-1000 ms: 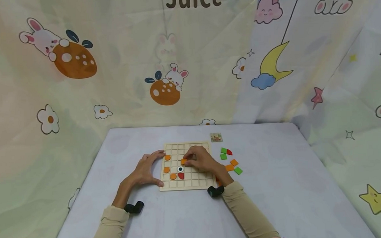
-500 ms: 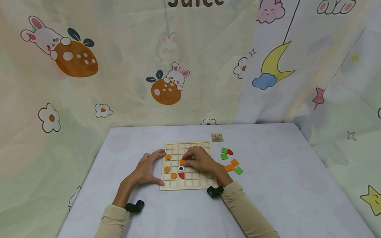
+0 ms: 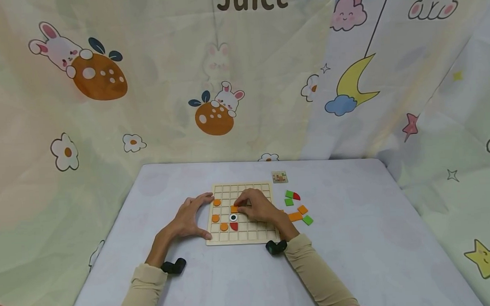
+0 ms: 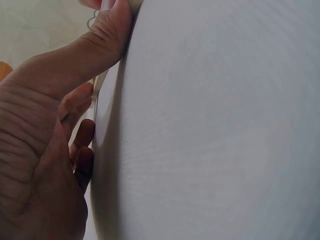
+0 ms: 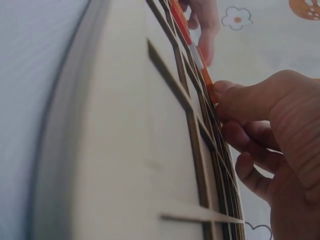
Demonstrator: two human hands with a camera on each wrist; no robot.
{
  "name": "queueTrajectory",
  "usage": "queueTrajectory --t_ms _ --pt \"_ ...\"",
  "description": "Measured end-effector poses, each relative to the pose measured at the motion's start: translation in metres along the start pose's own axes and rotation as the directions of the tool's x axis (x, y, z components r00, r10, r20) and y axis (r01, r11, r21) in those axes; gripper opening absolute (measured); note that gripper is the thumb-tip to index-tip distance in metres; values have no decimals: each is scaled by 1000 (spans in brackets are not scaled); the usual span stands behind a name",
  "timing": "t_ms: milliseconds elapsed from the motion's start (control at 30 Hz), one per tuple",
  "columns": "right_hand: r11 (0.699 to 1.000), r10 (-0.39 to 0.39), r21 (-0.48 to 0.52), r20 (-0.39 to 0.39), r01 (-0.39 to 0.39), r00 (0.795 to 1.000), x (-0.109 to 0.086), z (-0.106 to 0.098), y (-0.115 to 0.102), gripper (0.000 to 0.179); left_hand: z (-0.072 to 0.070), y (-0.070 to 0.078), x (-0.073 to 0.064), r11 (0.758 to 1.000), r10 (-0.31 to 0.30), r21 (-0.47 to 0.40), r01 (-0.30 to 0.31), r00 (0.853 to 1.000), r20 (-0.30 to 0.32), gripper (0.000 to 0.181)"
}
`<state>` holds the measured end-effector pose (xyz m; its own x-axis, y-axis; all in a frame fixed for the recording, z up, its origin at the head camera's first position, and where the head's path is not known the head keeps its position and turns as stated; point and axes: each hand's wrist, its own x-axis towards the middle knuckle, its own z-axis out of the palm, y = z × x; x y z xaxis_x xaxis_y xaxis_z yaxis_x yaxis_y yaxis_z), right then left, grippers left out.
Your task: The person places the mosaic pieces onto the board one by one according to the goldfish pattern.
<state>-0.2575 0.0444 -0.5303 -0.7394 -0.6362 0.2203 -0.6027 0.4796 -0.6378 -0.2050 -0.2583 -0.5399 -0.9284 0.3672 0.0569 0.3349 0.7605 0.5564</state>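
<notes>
A pale grid board (image 3: pixel 241 237) lies on the table. My left hand (image 3: pixel 185 221) spans its left edge, thumb near the front corner and fingers by the upper left, spread apart. Low over the middle of the board, my right hand (image 3: pixel 258 205) pinches an orange square tile (image 3: pixel 234 209) between thumb and fingers. Just in front of that tile sits a white piece with a black dot (image 3: pixel 233 218), then a red quarter-round tile (image 3: pixel 233 227). Several orange discs (image 3: pixel 216 218) lie at the board's left. In the right wrist view, the thumb (image 5: pixel 235 100) touches the orange tile's edge.
Right of the board lie loose green tiles (image 3: pixel 307 220), orange tiles (image 3: pixel 295 216) and a red quarter-round tile (image 3: pixel 297 196). A small patterned card (image 3: pixel 280 177) rests behind the board's right corner. A printed cloth backdrop (image 3: pixel 166 106) hangs behind the table.
My right hand has shifted the orange square tile slightly left, to just behind the black-dotted piece. My left hand stays at the board's edge.
</notes>
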Motion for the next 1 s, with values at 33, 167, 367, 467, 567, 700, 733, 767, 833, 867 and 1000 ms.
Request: queueTrajectory --t_ms 33,167,367,467,567,700,733,767,833,867,1000 --pt "1000 1 -2 6 -1 1000 0 0 -1 12 0 0 0 1000 -2 -1 2 1000 1 126" --pt "1000 11 -9 35 -11 999 1 -1 -3 11 1 0 -1 1000 -11 -6 11 1000 7 126" --pt "999 17 -32 44 -16 999 2 -3 -4 13 1 1 -1 1000 -9 5 9 1000 3 126" --pt "999 17 -37 29 -16 999 1 -6 -4 14 0 2 0 1000 -3 7 3 1000 -2 126" --pt "999 33 -17 10 -33 999 -3 -14 -5 17 0 2 0 1000 7 6 -7 1000 -6 126" --pt "998 56 14 -18 -56 998 -10 -28 0 18 1 1 0 1000 20 5 -20 1000 -9 126" --pt "998 64 14 -24 -64 998 -11 -32 2 18 1 1 1 1000 23 5 -23 1000 -11 127" --pt "997 73 19 -29 -72 997 -13 -36 5 18 1 1 1 1000 24 5 -24 1000 -12 127" --pt "996 87 13 -43 -87 995 -17 -41 9 17 0 1 1 1000 25 2 -25 1000 -12 127" --pt "995 97 14 -47 -96 994 -18 -44 11 17 0 1 1 1000 25 1 -25 1000 -13 127" --pt "992 126 -9 -70 -127 990 -27 -56 22 19 1 1 1 1000 13 5 -13 1000 -10 127"
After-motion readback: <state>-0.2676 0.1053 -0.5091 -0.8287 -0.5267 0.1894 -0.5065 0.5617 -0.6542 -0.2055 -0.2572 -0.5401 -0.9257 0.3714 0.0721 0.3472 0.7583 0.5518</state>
